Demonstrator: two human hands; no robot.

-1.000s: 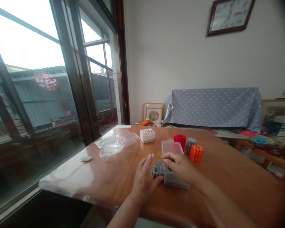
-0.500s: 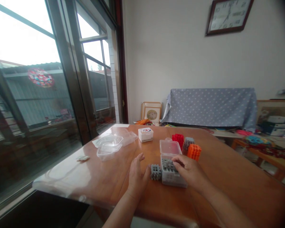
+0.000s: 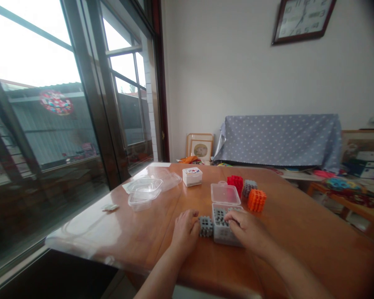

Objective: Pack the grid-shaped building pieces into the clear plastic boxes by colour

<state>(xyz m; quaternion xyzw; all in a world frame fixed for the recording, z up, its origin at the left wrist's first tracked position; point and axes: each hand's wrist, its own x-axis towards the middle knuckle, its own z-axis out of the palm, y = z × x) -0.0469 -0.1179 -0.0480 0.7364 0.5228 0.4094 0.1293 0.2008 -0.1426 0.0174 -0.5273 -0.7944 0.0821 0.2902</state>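
An uncovered clear plastic box (image 3: 227, 237) stands on the table, its hinged lid (image 3: 226, 194) laid back behind it. Grey lattice-like blocks (image 3: 218, 215) lie inside. My right hand (image 3: 244, 227) reaches over the box's right side, thumb and fingers pinched down among the blocks; what is between the fingertips is hidden. Against the box's left wall sits a grey interlocking block cube (image 3: 205, 226). My left hand (image 3: 185, 230) rests just left of that cube, fingers bent and a little apart from the thumb, holding nothing visible. Whether it touches the cube I cannot tell.
Red (image 3: 235, 184), grey (image 3: 249, 188) and orange block cubes (image 3: 257, 200) stand right of the lid. A white box (image 3: 192, 177) is farther back. Clear plastic containers (image 3: 145, 189) and a small pale packet (image 3: 110, 208) lie to the left on the wooden table (image 3: 149, 236).
My left hand's raised fingers have lowered and bent toward the grey cube. My right hand stays at the box, its fingertips slightly deeper among the blocks. The view has shifted slightly.
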